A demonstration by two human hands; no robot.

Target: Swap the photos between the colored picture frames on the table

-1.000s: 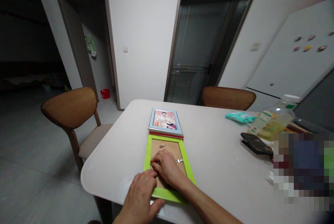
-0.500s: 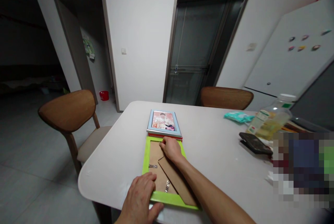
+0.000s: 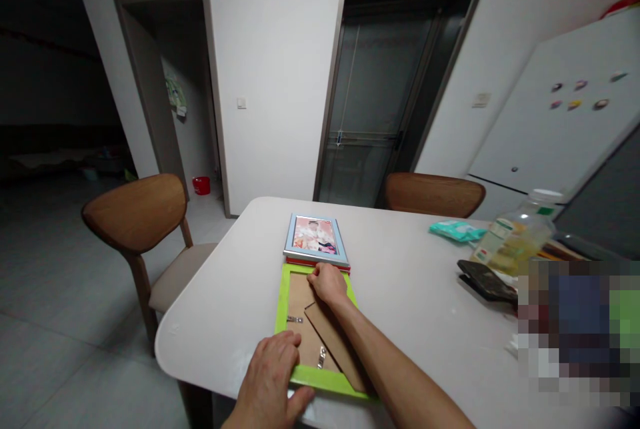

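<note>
Green frame [image 3: 323, 379] is lying back-up on tabletop [image 3: 415, 322], just nearside of blue-framed photo [image 3: 315, 235]. L hand [image 3: 269, 369] is resting at lower-L corner, grip spread; R hand [image 3: 330, 283] is touching upper backing [image 3: 300, 287], fingers bunched; pinched item, if any: can't tell.

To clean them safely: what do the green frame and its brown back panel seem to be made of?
The green frame: painted wood or plastic, cannot tell which; even colour, slight sheen. The back panel: probably fibreboard, matt; plain brown, without visible grain.
</note>
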